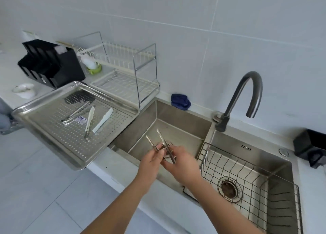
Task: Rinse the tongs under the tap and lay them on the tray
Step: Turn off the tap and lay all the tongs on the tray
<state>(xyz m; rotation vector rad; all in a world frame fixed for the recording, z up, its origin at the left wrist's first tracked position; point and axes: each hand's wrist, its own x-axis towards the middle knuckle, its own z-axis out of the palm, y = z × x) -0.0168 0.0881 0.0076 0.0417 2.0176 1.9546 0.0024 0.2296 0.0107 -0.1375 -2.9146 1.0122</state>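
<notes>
- Both hands meet over the left basin of the steel sink (183,121), holding a pair of metal tongs (159,140) between them.
- The left hand (151,160) has its grip closed on the tongs, fingers wrapped round the lower part of one arm.
- The right hand (181,161) also has its grip closed on the tongs, pinching the other arm near the hinge end.
- The tongs point up and away from the person, their two serrated tips spread apart above the basin's drain.
- The tap (247,92) curves over the divider between the basins, its spout well to the right of the tongs; no water stream can be made out.
- The perforated steel tray (53,140) sits on the bench (112,166) left of the sink, its corner overhanging the bench edge.
- On the tray lie white-tipped tongs (98,121) and another metal utensil (75,112) beside a small label.
- A wire basket (255,181) fills the right basin.
- A dish rack (123,71) stands behind the tray, a black organiser (53,62) to its left.
- A blue cloth (180,101) rests on the sink's back edge.
</notes>
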